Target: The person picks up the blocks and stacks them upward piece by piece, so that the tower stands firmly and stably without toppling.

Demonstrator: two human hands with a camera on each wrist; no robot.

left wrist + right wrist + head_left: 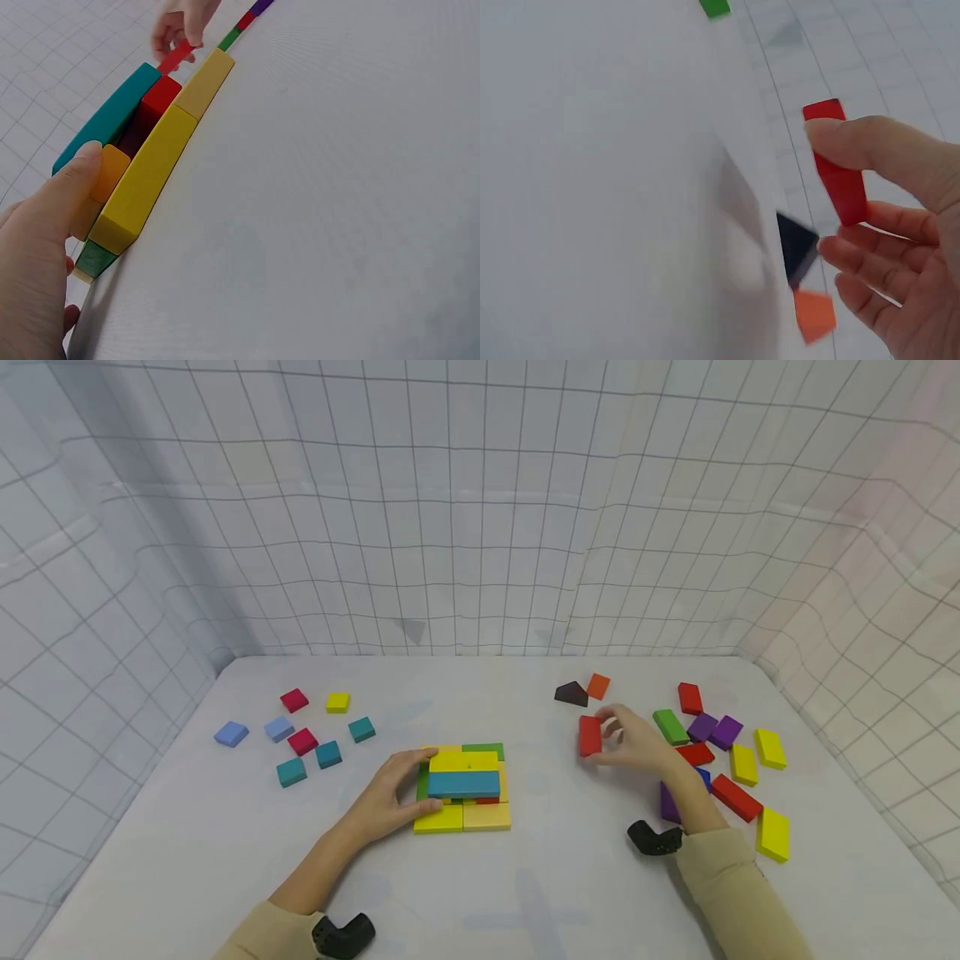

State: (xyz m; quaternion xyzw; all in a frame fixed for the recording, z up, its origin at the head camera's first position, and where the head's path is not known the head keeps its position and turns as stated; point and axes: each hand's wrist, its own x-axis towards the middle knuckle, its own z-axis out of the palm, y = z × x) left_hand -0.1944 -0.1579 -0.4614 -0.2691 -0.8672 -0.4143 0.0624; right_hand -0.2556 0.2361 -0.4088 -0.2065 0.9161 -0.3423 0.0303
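Red block (590, 735) upright, long axis front-to-back

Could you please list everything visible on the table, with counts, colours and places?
Block stack: one, yellow, teal, green, red and tan layers, centre.
Small blocks: eight, red, yellow, blue, teal, left side.
Dark triangle: one, right of centre, beside orange block.
Loose blocks: about a dozen, red, green, purple, yellow, blue, far right.
Red block: one, held.
Table: one, white.
Left hand: touches the stack.
Right hand: pinches the red block.
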